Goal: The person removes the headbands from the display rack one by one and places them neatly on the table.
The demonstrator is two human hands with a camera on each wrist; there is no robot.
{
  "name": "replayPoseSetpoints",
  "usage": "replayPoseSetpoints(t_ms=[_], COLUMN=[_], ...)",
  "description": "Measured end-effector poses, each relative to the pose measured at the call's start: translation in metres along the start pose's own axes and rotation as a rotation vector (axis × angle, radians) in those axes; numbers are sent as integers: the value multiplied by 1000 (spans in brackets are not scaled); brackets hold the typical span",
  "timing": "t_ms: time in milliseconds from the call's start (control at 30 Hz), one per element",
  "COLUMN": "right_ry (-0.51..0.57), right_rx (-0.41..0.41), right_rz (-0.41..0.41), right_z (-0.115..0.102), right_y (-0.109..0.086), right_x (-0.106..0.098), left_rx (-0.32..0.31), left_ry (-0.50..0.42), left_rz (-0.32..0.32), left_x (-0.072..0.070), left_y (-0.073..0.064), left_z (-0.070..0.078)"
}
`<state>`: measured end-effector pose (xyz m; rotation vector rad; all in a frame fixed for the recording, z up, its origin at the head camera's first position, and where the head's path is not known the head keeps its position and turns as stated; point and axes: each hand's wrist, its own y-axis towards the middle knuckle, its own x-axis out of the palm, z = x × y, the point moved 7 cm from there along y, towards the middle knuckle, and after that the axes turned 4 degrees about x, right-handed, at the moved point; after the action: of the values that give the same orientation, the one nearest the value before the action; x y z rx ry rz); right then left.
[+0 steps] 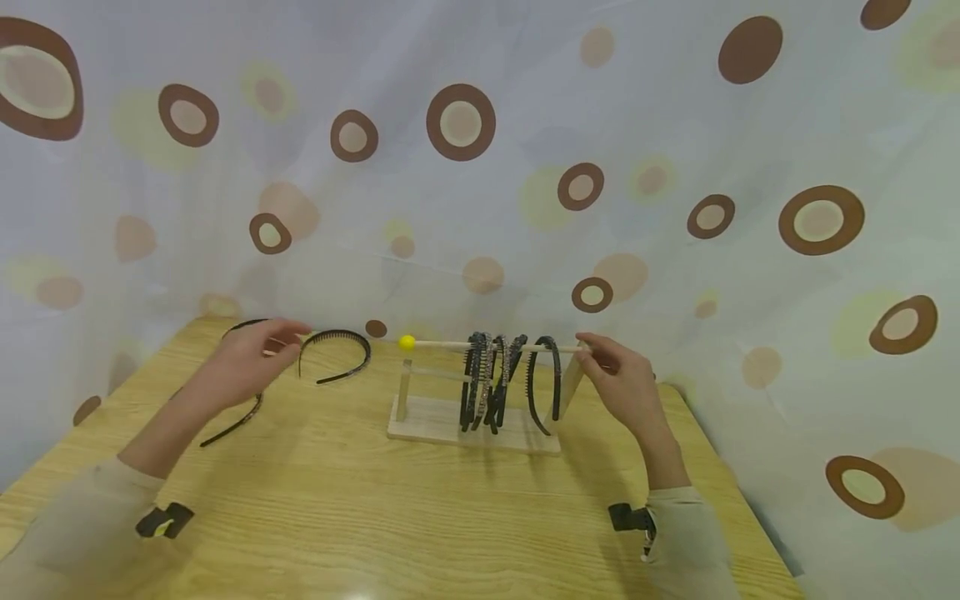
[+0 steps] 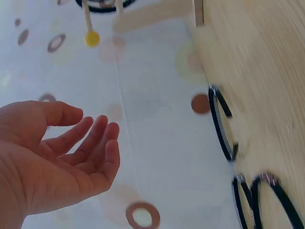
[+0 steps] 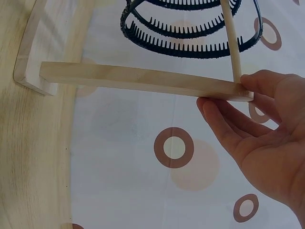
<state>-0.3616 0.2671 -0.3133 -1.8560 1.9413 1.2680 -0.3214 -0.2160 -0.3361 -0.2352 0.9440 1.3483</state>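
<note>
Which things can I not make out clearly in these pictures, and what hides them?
Head view: parts of the leftmost headbands, hidden by the left hand.
Head view: the exact count of the hung headbands; they overlap.
Head view: the top of the wooden stand's right upright, partly covered by the right hand.
Left wrist view: the lower-right headbands, cut off by the bottom edge.
Right wrist view: much of the hung headbands, cut off by the top edge.
</note>
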Motion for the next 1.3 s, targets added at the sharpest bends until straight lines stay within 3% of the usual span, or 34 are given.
replayPoseSetpoints(t_ms=[167, 267, 400, 567, 700, 900, 1300], right_ry=[-3, -3, -3, -4, 15, 27, 11], right_rx=[20, 30, 27, 26, 21, 18, -15], right_rz=[0, 0, 9, 24, 15, -3, 2], right_z=[4, 6, 9, 12, 11, 10, 7], right_y=[-1, -1, -1, -2, -3, -3, 1], right_x=[-1, -1, -3, -7, -4, 2, -1], left_rx=[101, 116, 59, -55, -71, -69, -71], left_ry=[-108, -172, -281, -443, -492, -506, -527], left_rz=[30, 22, 5, -25, 5, 68, 56], left_x=[54, 85, 120, 158, 170, 171, 180], left_y=[13, 22, 34, 42, 43, 42, 46], left_z=[56, 80, 98, 105, 108, 110, 114])
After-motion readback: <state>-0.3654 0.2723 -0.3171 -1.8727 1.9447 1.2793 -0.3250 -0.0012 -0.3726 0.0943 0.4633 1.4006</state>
